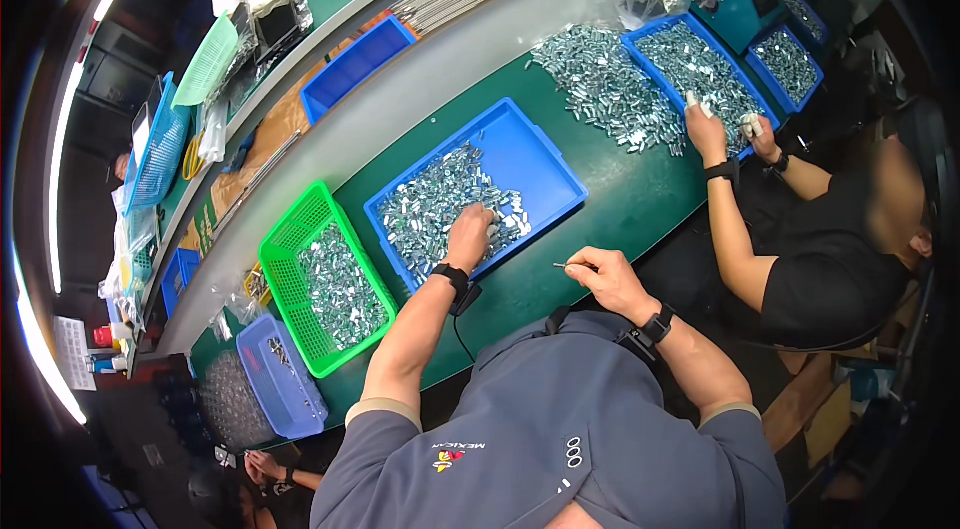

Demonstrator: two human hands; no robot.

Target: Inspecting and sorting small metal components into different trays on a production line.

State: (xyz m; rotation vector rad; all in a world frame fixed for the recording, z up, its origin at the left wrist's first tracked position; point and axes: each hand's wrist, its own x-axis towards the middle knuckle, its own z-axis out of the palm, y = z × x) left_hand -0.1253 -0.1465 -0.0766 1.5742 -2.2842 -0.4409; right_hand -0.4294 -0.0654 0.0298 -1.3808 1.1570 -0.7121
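Left hand (pixel 470 237) at blue tray (pixel 535 164), 6 o'clock, among metal parts (pixel 425 211) — grip can't be told. Right hand (pixel 610 281): fingers pinching thin piece (pixel 559 265), 9 o'clock. Tray mostly covered — much seemingly left.

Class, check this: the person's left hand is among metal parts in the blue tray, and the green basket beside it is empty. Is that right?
Only the end is wrong: in the head view, the green basket holds metal parts. The left hand is indeed among those in the blue tray.
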